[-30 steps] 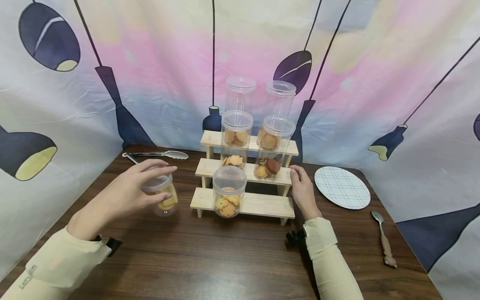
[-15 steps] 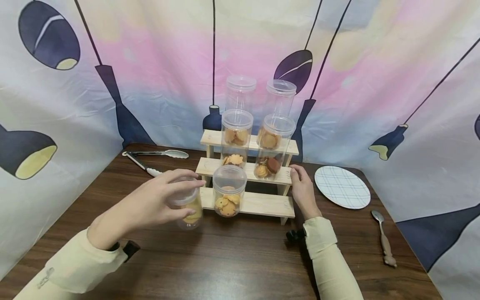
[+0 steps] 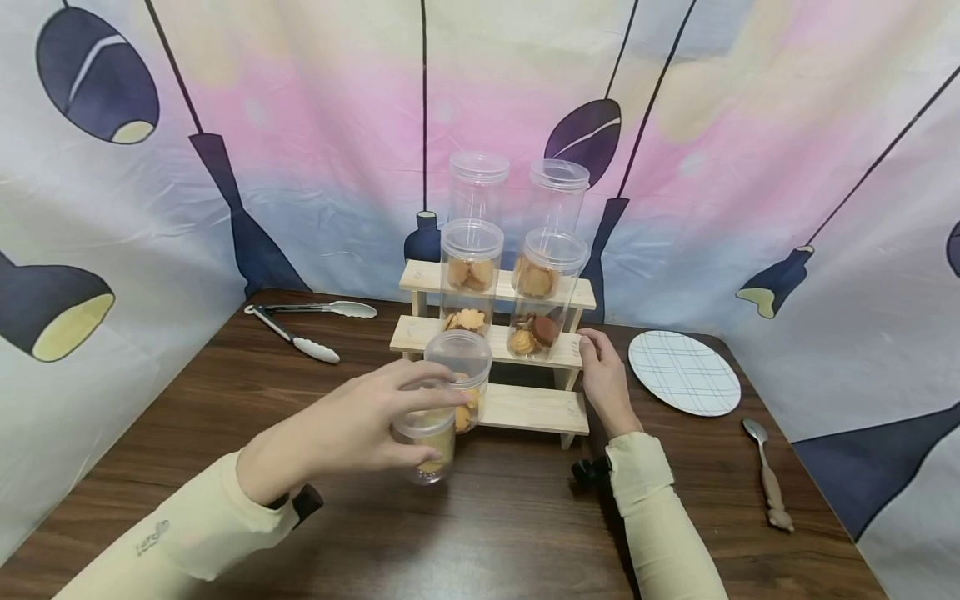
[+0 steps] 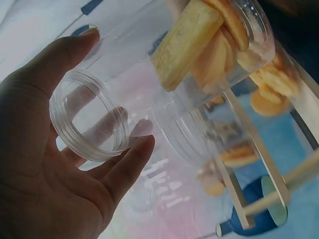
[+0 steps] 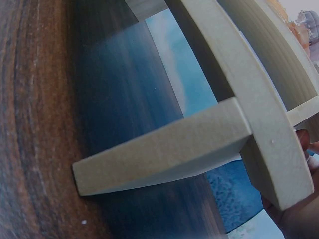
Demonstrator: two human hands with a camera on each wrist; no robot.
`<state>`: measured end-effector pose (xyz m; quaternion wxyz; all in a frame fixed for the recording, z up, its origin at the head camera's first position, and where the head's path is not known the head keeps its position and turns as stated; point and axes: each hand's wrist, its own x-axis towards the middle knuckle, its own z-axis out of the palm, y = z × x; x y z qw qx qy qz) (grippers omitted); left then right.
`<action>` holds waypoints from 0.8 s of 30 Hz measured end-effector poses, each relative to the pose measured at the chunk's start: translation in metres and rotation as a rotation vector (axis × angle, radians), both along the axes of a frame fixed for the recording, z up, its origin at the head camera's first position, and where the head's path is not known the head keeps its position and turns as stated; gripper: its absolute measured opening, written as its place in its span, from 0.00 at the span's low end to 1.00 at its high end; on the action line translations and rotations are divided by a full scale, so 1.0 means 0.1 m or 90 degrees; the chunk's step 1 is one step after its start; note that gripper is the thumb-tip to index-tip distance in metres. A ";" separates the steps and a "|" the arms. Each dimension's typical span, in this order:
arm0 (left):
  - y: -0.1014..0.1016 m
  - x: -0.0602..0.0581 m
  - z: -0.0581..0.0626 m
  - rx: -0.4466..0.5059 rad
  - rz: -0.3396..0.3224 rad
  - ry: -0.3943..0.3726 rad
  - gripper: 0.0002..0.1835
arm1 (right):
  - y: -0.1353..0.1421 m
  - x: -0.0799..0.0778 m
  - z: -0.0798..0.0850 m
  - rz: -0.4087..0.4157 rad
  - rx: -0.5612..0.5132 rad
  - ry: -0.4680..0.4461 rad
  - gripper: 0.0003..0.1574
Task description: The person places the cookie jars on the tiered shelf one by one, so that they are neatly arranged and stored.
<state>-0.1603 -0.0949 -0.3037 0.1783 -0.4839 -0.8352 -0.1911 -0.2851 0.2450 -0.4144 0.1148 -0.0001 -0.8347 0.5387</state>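
Observation:
My left hand grips a clear round plastic jar near its lid, thumb on one side and fingers on the other. Pale yellow and golden cookies lie inside it. This jar is in front of another cookie jar on the bottom step of a three-step wooden stand, partly covering it. With my right hand I hold the right end of the stand's middle step; the right wrist view shows some fingers behind the wood, the rest hidden.
Several lidded cookie jars stand on the upper steps. Tongs lie at the back left. A checked white plate and a wooden-handled spoon lie on the right. A printed cloth hangs behind the table.
My left hand has carried the jar rightward and nearer, from beside the tongs to the front of the stand's bottom step. The right hand stays at the middle step's end.

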 end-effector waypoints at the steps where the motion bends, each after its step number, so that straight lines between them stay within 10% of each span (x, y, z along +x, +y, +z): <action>1: 0.03 0.01 0.00 0.000 -0.003 -0.001 0.35 | 0.00 0.00 0.00 0.000 0.000 0.001 0.27; 24: 0.78 -0.25 0.10 -0.018 -0.076 0.055 0.33 | 0.01 -0.02 -0.02 0.000 0.007 0.005 0.29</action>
